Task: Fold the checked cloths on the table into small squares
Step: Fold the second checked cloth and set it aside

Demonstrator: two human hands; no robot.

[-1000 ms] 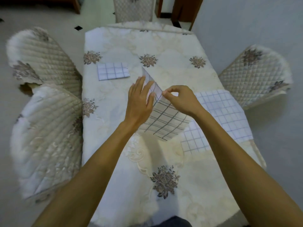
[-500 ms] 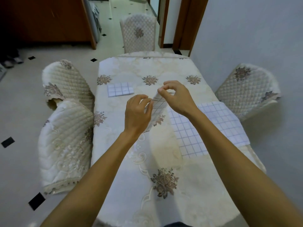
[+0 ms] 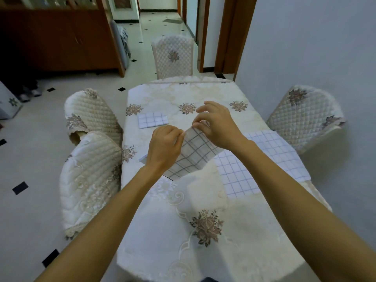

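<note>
Two forearms reach in from the near edge over the bench (image 3: 203,196), which wears a cream tablecloth with flower motifs. Nearest the body the cloth is bare.

Mid-bench: left hand (image 3: 163,148) and right hand (image 3: 216,126) hold one checked cloth (image 3: 195,155) up off the surface. Left grip pinches the cloth's upper left corner, fingers curled tight over the edge. Right grip pinches the upper right corner between thumb and forefinger, remaining fingers fanned loose above. Cloth hangs slanted between the two pinches, lower edge near or brushing the tablecloth; cannot tell which. Judged reason for the hold: corners taken at the top so the panel drapes flat and the edges can be matched before the next fold. Looks already doubled at least once; dark grid lines show on the side facing the camera.

Just right of the held piece, partly under the right wrist: an unfolded checked cloth (image 3: 270,157) lying flat, spread toward the bench's right edge, waiting its turn. A pale corner of something (image 3: 143,157) peeks out left of the left wrist at the bench's left edge; too little showing to identify.

Further back, left side: a folded checked square (image 3: 153,120), set well apart from the working area, presumably parked as finished.

Beyond: quilted chairs (image 3: 91,112) round the bench, tiled floor, wooden cabinet, doorway.

Judgement: one done, one in hand, at least one untouched.
</note>
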